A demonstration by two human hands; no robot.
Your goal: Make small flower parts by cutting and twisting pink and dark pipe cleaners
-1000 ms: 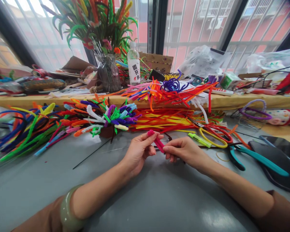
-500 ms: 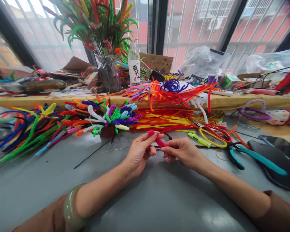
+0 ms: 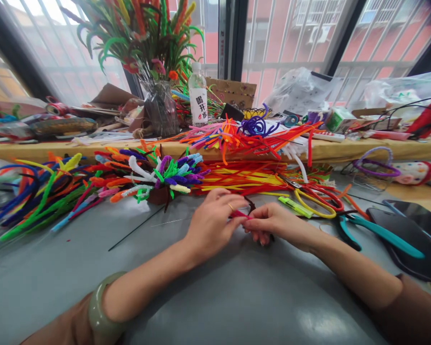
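Note:
A short bright pink pipe cleaner (image 3: 241, 215) runs between my two hands above the grey table. My left hand (image 3: 213, 223) curls over its left part, back of the hand toward me, and covers most of it. At the other end, my right hand (image 3: 276, 221) pinches it between thumb and fingers. Just behind the fingers shows a bit of dark brown pipe cleaner (image 3: 250, 205); whether it touches my hands I cannot tell.
Bundled coloured pipe cleaners (image 3: 165, 172) stand behind my hands, with red and yellow ones (image 3: 237, 177) lying alongside. To the right are yellow-and-red-handled scissors (image 3: 314, 203), a green highlighter (image 3: 296, 207), teal-handled pliers (image 3: 384, 235) and a phone (image 3: 398, 244). A bottle (image 3: 198, 98) stands on the ledge.
My left hand has turned over and its fingers now fold over the pink pipe cleaner, hiding its upper end. The right hand keeps its pinch in nearly the same place.

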